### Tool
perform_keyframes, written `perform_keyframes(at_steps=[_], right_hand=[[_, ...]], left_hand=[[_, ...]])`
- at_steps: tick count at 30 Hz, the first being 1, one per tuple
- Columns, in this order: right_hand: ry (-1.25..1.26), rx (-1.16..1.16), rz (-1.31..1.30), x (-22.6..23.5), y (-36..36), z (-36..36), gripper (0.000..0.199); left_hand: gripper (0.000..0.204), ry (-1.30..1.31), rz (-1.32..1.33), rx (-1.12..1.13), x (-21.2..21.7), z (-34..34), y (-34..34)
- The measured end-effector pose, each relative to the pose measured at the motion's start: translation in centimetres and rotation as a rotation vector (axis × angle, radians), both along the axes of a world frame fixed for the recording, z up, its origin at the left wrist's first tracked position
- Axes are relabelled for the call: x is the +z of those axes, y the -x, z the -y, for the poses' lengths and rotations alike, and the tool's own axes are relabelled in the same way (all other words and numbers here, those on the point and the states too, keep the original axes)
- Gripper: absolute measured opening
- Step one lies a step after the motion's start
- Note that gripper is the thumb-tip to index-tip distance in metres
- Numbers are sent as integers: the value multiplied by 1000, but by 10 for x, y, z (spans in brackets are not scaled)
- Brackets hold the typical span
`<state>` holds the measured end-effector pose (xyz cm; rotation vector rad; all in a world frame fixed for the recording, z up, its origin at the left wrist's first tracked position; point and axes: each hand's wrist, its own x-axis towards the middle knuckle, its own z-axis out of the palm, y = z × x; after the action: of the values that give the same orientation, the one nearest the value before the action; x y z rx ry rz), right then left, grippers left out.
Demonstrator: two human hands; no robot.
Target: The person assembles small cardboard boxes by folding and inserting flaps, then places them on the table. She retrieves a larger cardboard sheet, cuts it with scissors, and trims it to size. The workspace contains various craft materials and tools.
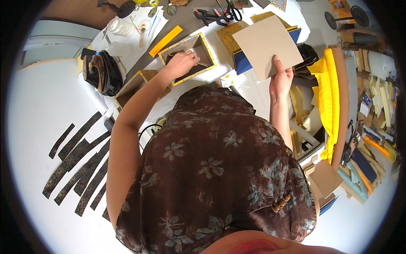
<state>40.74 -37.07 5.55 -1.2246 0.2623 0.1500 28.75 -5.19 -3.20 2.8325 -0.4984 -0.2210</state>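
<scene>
My right hand (281,78) grips a square beige board (264,44) by its near edge, thumb on top and fingers underneath. It is held tilted over blue and gold-patterned covered boards (243,63). My left hand (184,63) reaches into an open box (210,48) with yellow patterned edges and a dark inside. Its fingers are curled; a thin pale strip shows by the fingertips, but what they hold is too small to make out. Another patterned open box (139,82) stands to the left, partly behind my left forearm.
A yellow strip (165,41) lies beyond the box. Black clamps (211,17), scissors (232,12) and a brush (141,36) are at the back. A dark round bag-like object (103,74) sits left. Dark patterned strips (80,156) lie lower left; yellow cloth (327,97) hangs right.
</scene>
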Motion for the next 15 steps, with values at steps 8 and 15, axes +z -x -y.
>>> perform_keyframes(at_steps=[8,15], right_hand=[[44,-34,25,-2,-8,7,29],[69,-128,21,3,-3,19,29]], left_hand=[[12,245,56,264,51,-19,9],[22,369,13,521,131,-48,19]])
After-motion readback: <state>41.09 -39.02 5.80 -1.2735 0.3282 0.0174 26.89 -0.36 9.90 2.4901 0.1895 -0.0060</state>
